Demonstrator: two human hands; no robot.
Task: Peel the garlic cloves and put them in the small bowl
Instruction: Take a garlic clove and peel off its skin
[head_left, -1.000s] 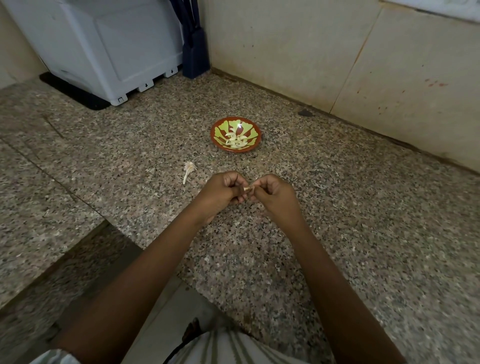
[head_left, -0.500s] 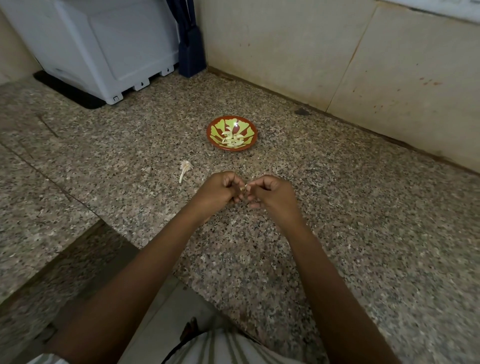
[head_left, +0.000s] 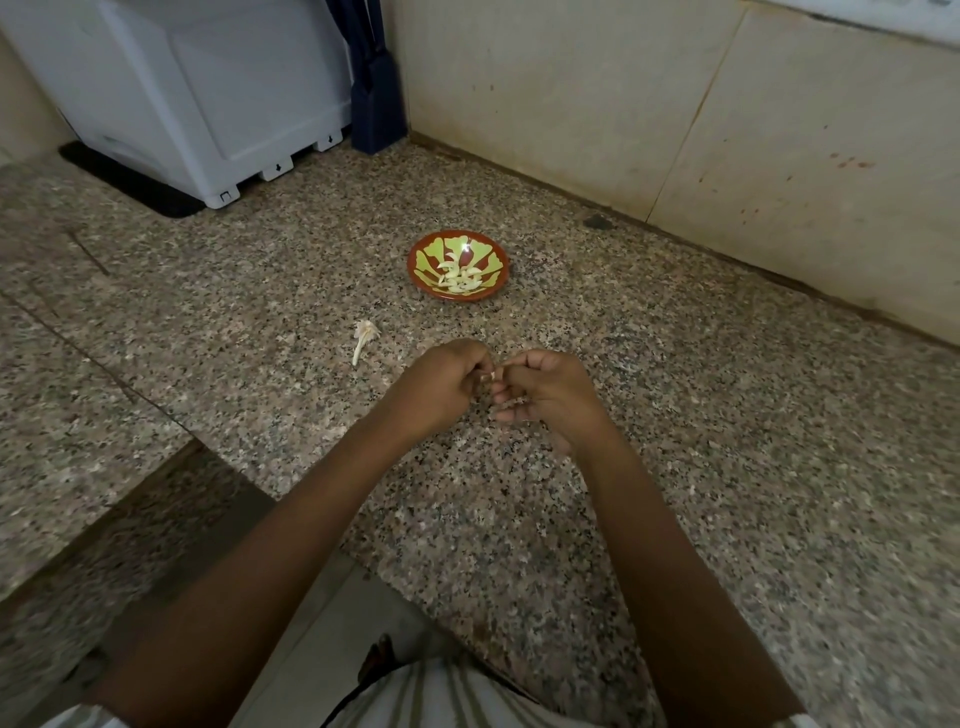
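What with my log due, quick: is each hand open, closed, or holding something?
Left hand: closed, pinching the garlic clove.
Right hand: closed, pinching the same garlic clove.

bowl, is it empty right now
No, pale peeled garlic cloves lie heaped in the middle of the small bowl.

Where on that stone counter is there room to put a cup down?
The widest bare stretch of counter lies right of the right hand, out to the wall. Another lies left, between the white appliance and the garlic stalk. The middle is crowded: the left hand and right hand pinch a garlic clove just short of the small bowl.
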